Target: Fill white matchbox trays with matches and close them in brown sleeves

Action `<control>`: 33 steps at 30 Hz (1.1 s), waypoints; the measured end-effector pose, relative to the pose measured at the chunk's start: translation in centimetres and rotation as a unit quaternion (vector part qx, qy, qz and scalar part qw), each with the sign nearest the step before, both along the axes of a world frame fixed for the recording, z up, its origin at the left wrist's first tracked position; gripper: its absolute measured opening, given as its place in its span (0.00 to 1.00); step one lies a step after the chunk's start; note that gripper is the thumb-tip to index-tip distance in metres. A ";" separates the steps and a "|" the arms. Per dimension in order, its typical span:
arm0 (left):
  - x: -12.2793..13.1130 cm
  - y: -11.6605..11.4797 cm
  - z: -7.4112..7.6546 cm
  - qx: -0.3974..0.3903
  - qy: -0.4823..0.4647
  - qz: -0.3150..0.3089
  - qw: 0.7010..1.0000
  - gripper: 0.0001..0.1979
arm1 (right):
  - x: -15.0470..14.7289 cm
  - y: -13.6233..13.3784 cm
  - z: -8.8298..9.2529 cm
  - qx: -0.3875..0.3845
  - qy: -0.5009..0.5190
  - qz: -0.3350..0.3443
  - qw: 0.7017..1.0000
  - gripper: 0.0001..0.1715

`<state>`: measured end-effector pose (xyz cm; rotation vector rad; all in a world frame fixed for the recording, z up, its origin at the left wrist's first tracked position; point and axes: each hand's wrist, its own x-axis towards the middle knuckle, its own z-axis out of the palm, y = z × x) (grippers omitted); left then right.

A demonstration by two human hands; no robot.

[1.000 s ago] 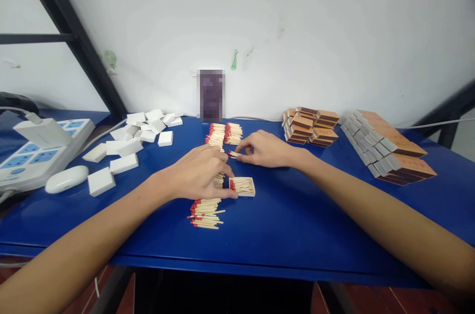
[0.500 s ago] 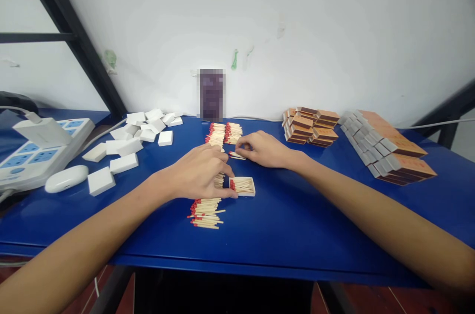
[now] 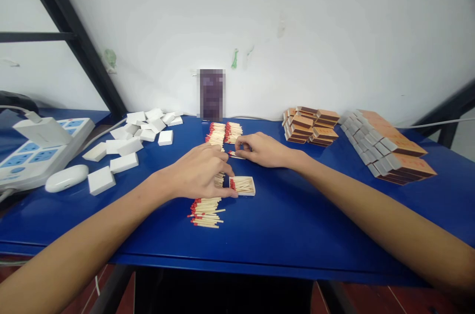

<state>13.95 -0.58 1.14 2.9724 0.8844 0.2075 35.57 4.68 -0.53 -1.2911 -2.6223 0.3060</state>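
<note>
A small white matchbox tray [image 3: 243, 186] lies on the blue table, filled with red-headed matches. My left hand [image 3: 198, 173] holds its left end, thumb at the near corner and index finger at the far one. Beyond the tray, my right hand [image 3: 261, 150] has thumb and index finger pinched on a few matches [image 3: 237, 155] lying on the table. A long row of loose matches [image 3: 207, 212] runs under and past my left hand, which hides its middle. A second, shorter bunch of matches [image 3: 233, 132] lies at the back, near my right fingertips.
White box trays [image 3: 124, 147] are scattered to the left, beside a power strip [image 3: 40, 153] and a white rounded object [image 3: 67, 178]. Stacked matchboxes [image 3: 311, 126] stand at the back right, with a larger matchbox stack [image 3: 389, 148] farther right. A pixelated dark rectangle [image 3: 211, 95] is against the wall.
My right fingers have shifted very slightly over the few matches. My left hand and the tray have stayed in place.
</note>
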 end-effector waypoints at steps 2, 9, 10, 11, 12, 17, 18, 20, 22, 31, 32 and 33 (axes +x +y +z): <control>0.0 0.0 0.0 0.000 -0.002 0.000 1.000 0.24 | 0.0 0.0 0.0 -0.001 -0.003 0.000 1.000 0.10; 0.1 0.1 0.0 -0.002 0.004 0.003 1.000 0.23 | 0.0 -0.2 0.4 -0.015 -0.009 -0.001 1.000 0.11; 0.1 0.1 -0.1 -0.001 0.005 0.004 1.000 0.23 | 0.0 -0.2 0.4 -0.015 -0.009 0.000 1.000 0.11; 0.1 0.1 -0.1 0.000 0.006 0.003 1.000 0.24 | 0.0 -0.2 0.4 -0.014 -0.008 0.001 1.000 0.11; 0.1 0.1 -0.1 0.001 0.007 0.003 1.000 0.24 | 0.0 -0.2 0.3 -0.013 -0.008 0.002 1.000 0.12; 0.0 0.0 0.0 0.004 0.004 0.000 1.000 0.24 | 0.0 -0.1 0.2 -0.005 -0.005 0.004 1.000 0.11; 0.0 0.0 0.0 0.002 0.003 0.000 1.000 0.24 | 0.0 -0.1 0.1 -0.005 -0.005 0.003 1.000 0.10; 0.0 0.0 0.0 0.001 0.002 0.001 1.000 0.24 | 0.1 0.0 0.1 -0.007 -0.003 0.004 1.000 0.10; 0.0 -0.1 0.1 0.002 0.002 0.002 1.000 0.23 | 0.2 0.1 0.1 -0.011 0.002 0.006 1.000 0.10; 0.1 0.0 0.1 0.005 -0.003 -0.003 1.000 0.23 | 0.5 0.6 -0.2 -0.015 0.026 0.044 0.999 0.11; 0.1 -0.1 0.1 0.005 -0.001 -0.002 1.000 0.23 | 0.5 0.6 -0.2 -0.015 0.026 0.047 0.998 0.11; 0.1 -0.1 0.1 0.003 0.001 -0.001 1.000 0.23 | 0.6 0.6 -0.1 -0.015 0.027 0.049 0.998 0.11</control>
